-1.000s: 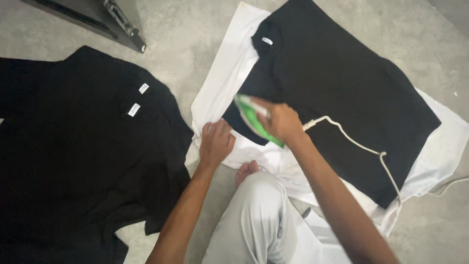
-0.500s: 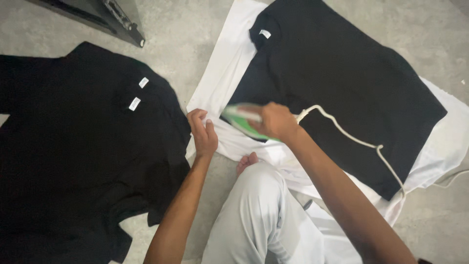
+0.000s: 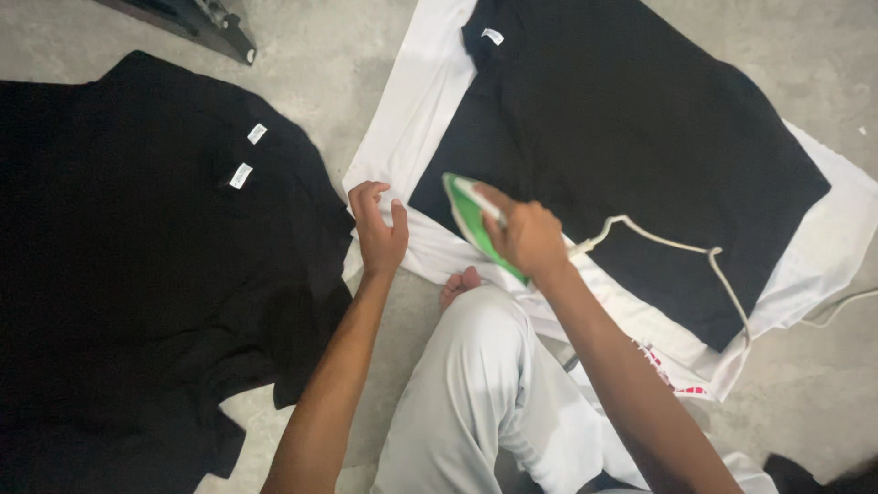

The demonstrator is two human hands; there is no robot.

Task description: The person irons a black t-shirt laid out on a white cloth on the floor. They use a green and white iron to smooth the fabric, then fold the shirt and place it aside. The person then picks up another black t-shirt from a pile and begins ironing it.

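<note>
I see my right hand (image 3: 529, 240) closed around the handle of the green and white iron (image 3: 476, 222), which sits at the near edge of the black shirt (image 3: 631, 155), just where the shirt meets the white cloth (image 3: 416, 119) spread under it on the concrete floor (image 3: 320, 64). My left hand (image 3: 377, 229) holds nothing; its fingers are spread and curled, pressing on the corner of the white cloth to keep it flat. The pale cord (image 3: 677, 252) runs from the iron across the lower part of the black shirt to the right. I judge that this cord can catch on the fabric and wrinkle it, or pull the iron to one side, if it becomes tight. The left fingers are near the iron's side, so a small slip toward them may burn them. My bare toes (image 3: 457, 285) are also just beside the cloth edge. The pile of black shirts (image 3: 137, 274) at the left lies apart.
</note>
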